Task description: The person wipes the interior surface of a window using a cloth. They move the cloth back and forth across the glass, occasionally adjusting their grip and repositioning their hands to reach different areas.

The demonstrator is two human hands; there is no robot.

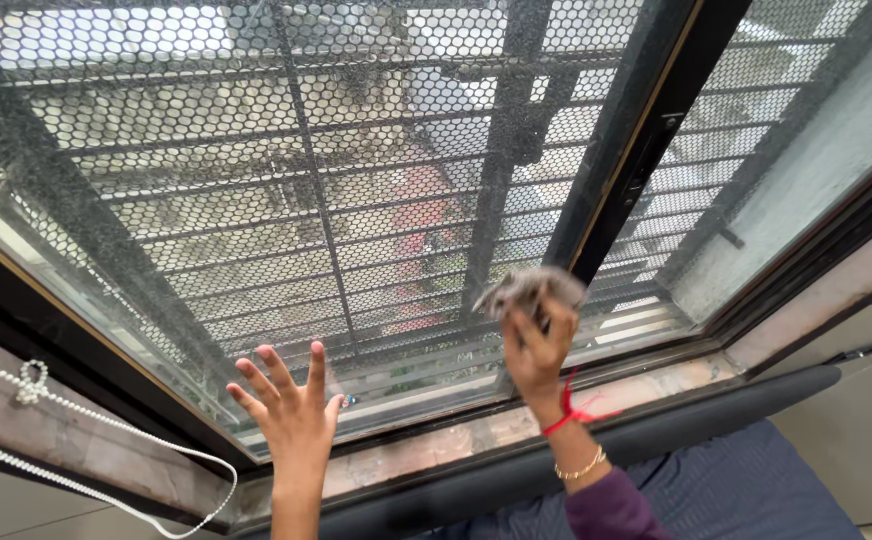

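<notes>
**Grey cloth against the mesh pane**

Grey and crumpled, the cloth [531, 290] sits bunched at the top of our right hand [536, 345], whose fingers are clenched around it and press it to the glass of the sliding window [256, 200]. The wad lies directly above the palm, toward the pane, just left of the dark vertical window frame [616, 170]. It has no clear long axis; it spreads slightly wider than tall.

Our left hand [291, 415] is released, fingers splayed, palm toward the lower glass. It holds nothing. Whether the fingertips actually touch the pane, we cannot tell. It sits lower and well to the left of the cloth, so the right hand is the only one on it.

A red thread [571, 412] and a thin gold bracelet [581, 468] circle the right wrist above a purple sleeve [606, 510].

Behind the glass runs a honeycomb mesh [156, 130] with metal bars. A white bead cord [96, 450] loops over the stone sill [76, 440] at left. No containers in view.
</notes>
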